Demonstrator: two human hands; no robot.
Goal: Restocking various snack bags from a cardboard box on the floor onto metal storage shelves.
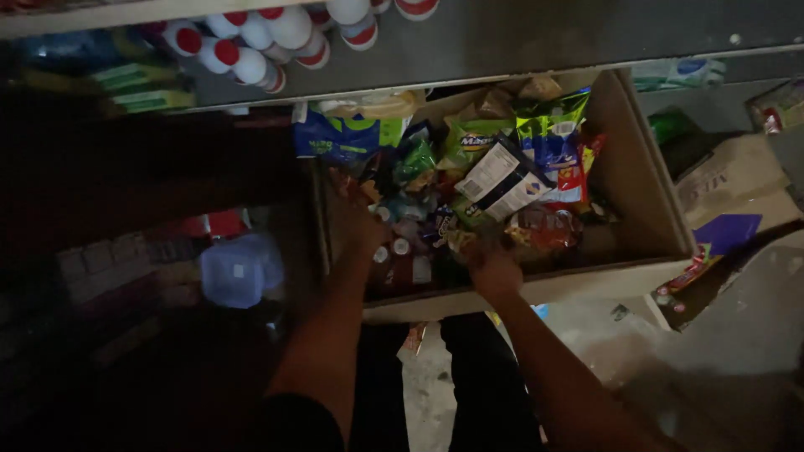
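Both my hands reach down into an open cardboard box (645,192) packed with colourful snack packets and small bottles. My left hand (362,224) is at the box's left side among the packets; its fingers are dark and partly hidden. My right hand (494,269) is near the front wall, fingers curled over a small packet (463,243), though the grip is hard to see. A white and dark packet (502,180) lies on top in the middle, with green and blue chip bags (548,125) behind it.
A shelf above holds several white bottles with red caps (268,38) and green boxes (142,84). A pale blue plastic container (239,269) sits to the left in shadow. Flattened cardboard (729,180) and a purple packet (727,232) lie at the right. My legs stand below the box.
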